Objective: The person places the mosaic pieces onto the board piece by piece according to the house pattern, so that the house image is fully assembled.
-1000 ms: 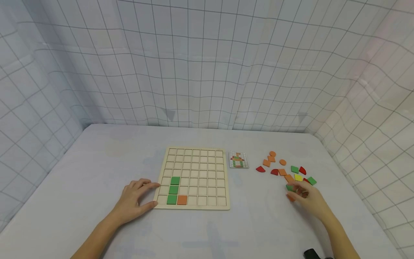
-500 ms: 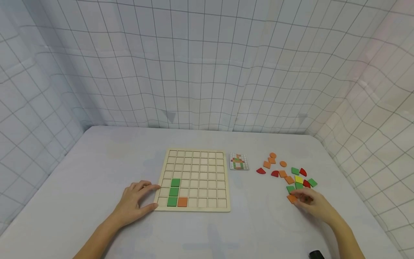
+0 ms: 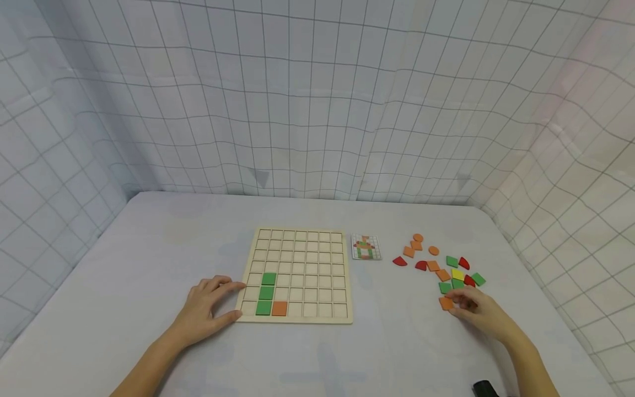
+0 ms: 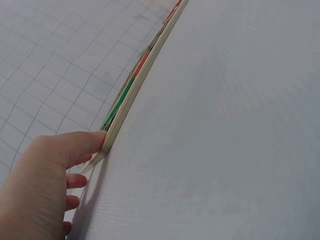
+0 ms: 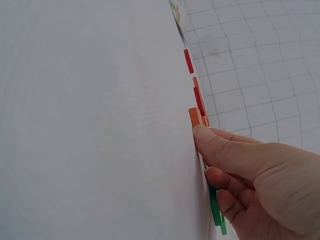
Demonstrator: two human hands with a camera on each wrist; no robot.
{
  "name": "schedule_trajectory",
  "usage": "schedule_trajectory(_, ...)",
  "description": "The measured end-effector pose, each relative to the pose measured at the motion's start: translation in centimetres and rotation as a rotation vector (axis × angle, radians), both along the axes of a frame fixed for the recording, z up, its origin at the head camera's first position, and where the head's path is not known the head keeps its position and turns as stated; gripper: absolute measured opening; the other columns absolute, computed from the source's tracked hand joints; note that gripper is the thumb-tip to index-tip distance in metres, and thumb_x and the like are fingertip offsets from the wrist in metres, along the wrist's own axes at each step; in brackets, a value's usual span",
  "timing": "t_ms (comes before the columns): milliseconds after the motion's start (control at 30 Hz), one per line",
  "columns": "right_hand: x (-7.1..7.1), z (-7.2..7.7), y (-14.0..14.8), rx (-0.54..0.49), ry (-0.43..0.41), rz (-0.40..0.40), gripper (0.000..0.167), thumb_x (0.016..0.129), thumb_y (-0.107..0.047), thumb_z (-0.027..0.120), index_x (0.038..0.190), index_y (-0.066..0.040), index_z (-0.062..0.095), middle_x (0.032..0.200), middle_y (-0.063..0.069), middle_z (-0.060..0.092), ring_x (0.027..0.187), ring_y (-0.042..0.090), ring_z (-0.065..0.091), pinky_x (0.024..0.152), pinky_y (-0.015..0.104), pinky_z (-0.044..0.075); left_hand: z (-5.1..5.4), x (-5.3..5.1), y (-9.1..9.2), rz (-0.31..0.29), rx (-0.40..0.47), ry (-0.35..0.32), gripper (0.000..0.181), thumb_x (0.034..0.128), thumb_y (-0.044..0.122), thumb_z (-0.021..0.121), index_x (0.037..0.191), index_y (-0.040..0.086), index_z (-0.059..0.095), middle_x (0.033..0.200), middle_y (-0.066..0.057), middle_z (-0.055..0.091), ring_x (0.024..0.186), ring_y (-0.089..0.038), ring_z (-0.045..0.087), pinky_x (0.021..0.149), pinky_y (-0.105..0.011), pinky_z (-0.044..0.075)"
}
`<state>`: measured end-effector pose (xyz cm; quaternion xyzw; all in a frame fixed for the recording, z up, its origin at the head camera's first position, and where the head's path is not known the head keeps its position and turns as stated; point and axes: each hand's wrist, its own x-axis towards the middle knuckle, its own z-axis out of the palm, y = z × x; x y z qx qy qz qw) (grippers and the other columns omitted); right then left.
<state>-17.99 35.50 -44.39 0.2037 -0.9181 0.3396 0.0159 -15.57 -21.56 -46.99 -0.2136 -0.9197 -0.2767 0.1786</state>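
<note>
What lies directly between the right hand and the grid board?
In the head view, the orange square touched by the right hand comes first; beyond it, bare white table runs to the grid board.

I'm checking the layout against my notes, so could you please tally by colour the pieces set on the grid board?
Green squares: 3
Orange squares: 1
Total on the grid board: 4
</note>
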Motion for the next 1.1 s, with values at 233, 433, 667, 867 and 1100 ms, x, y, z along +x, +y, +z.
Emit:
schedule_trajectory(233,-0.2,0.2,-0.3,0.025,0.029,-0.031,0.023,0.077,-0.009,0.071,0.098,-0.003,0.063,0.08,-0.006,0.053,0.069,0.002,0.045,0.058,0.02,0.041,-0.1,0.0,-0.1,0.0,0.004,-0.002,0.046,0.0713,0.032,0.074,0.113,0.02,0.061,0.107,0.002,0.052,0.092,-0.02,0.044,0.073,-0.041,0.029)
schedule_trajectory(433,-0.5,0.6,-1.5,0.051,0.069,-0.024,0.023,0.076,-0.009,0.073,0.096,-0.006,0.063,0.079,-0.007,0.054,0.069,0.001,0.046,0.059,0.02,0.041,0.0,0.1,0.0,-0.002,0.006,0.0,0.046,0.0714,0.031,0.074,0.113,0.02,0.061,0.106,0.002,0.052,0.092,-0.02,0.044,0.073,-0.041,0.029)
schedule_trajectory(667,-1.5,1.9,-4.8,0.005,0.085,0.036,0.024,0.078,-0.009,0.071,0.099,-0.008,0.061,0.08,-0.007,0.052,0.071,0.006,0.047,0.06,0.021,0.042,0.1,0.1,0.0,-0.004,0.012,-0.013,0.046,0.0718,0.031,0.074,0.114,0.02,0.061,0.107,0.001,0.052,0.094,-0.02,0.044,0.075,-0.043,0.028)
schedule_trajectory(867,-2.8,2.2,-8.6,-0.013,0.127,0.063,0.026,0.076,-0.007,0.073,0.098,-0.008,0.061,0.079,-0.006,0.053,0.07,0.007,0.047,0.06,0.021,0.043,-0.1,0.1,0.0,-0.001,0.007,-0.014,0.046,0.072,0.031,0.074,0.114,0.02,0.06,0.108,0.001,0.052,0.094,-0.02,0.043,0.075,-0.043,0.028)
schedule_trajectory(1100,-3.6,2.6,-13.4,-0.054,0.152,0.103,0.027,0.076,-0.008,0.073,0.099,-0.006,0.061,0.08,-0.001,0.054,0.071,0.011,0.048,0.062,0.023,0.044,0.0,0.1,-0.1,-0.002,0.002,-0.005,0.045,0.0716,0.031,0.074,0.114,0.02,0.061,0.107,0.001,0.052,0.092,-0.02,0.043,0.074,-0.042,0.029)
